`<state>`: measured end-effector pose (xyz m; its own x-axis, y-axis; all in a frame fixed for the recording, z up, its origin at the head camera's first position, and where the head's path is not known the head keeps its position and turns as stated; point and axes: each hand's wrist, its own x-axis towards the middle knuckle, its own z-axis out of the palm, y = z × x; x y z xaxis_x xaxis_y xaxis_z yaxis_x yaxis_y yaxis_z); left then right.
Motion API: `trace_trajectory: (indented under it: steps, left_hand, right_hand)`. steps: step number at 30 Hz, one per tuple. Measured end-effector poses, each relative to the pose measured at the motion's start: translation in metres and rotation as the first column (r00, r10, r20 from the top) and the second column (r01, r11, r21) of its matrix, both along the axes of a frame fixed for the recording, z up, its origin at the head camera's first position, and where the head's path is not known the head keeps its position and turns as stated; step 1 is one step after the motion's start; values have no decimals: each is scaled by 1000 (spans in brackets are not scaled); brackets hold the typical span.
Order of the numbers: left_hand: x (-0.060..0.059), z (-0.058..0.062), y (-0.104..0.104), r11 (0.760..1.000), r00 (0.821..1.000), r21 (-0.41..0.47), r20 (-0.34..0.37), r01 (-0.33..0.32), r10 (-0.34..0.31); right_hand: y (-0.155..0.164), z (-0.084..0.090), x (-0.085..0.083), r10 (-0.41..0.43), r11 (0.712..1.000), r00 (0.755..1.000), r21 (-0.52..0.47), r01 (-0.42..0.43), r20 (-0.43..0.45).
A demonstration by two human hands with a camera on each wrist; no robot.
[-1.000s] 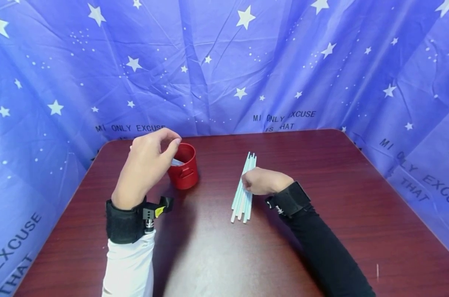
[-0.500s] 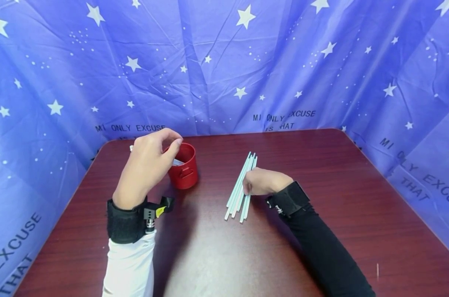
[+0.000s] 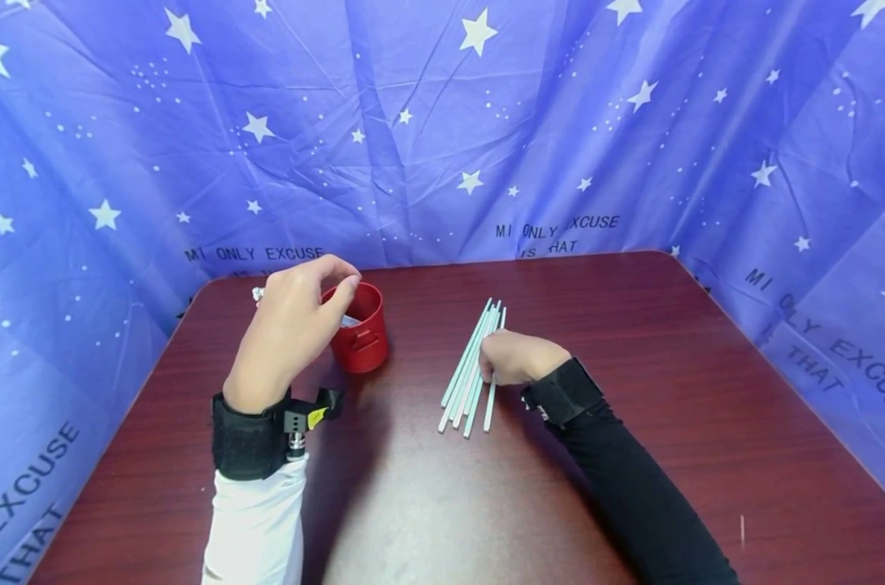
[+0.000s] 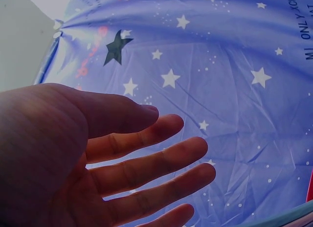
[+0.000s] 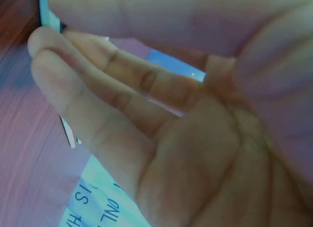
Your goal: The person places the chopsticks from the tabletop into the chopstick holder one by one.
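Note:
In the head view, a bunch of thin, pale green straws [image 3: 460, 382] lies slightly fanned at mid-table. My right hand [image 3: 518, 357] is over the right side of the bunch. Its thumb and fingertips pinch one straw [image 3: 490, 410], whose near end stands apart from the others. The right wrist view shows part of this pale straw [image 5: 47, 11] at the thumb tip. My left hand [image 3: 288, 325] hovers beside a small red bucket [image 3: 362, 349], partly covering its rim. The left wrist view shows the left fingers [image 4: 161, 158] loosely extended, holding nothing.
Something pale and clear [image 3: 350, 321] sits inside the bucket. A thin, light sliver [image 3: 743, 530] lies at the table's near right. The dark red table [image 3: 632, 309] meets a blue star-patterned curtain [image 3: 413, 122] behind and at both sides.
The near ends of the straws have shifted left and spread out, leaving one straw apart at the right, under my right hand. My left hand has hardly moved.

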<state>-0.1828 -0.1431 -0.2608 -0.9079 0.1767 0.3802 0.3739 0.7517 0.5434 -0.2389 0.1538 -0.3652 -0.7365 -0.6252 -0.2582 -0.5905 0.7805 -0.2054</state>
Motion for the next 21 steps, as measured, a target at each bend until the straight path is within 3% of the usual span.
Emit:
trace_trajectory:
  steps: [8, 13, 17, 21]
  left_hand:
    - [1, 0, -2, 1000, 1000, 8, 0, -1, 1]
    - [1, 0, -2, 1000, 1000, 2, -14, -5, 5]
    - [0, 0, -2, 1000, 1000, -4, -19, 1, -1]
    - [0, 0, -2, 1000, 1000, -2, -20, 5, -5]
  right_hand:
    - [-4, -12, 0, 21, 1000, 999, 21, -20, -41]
    - [-3, -11, -4, 90, 996, 995, 14, -90, -36]
    - [1, -5, -6, 114, 993, 993, -35, -114, 13]
    - [4, 6, -3, 82, 989, 995, -131, -74, 55]
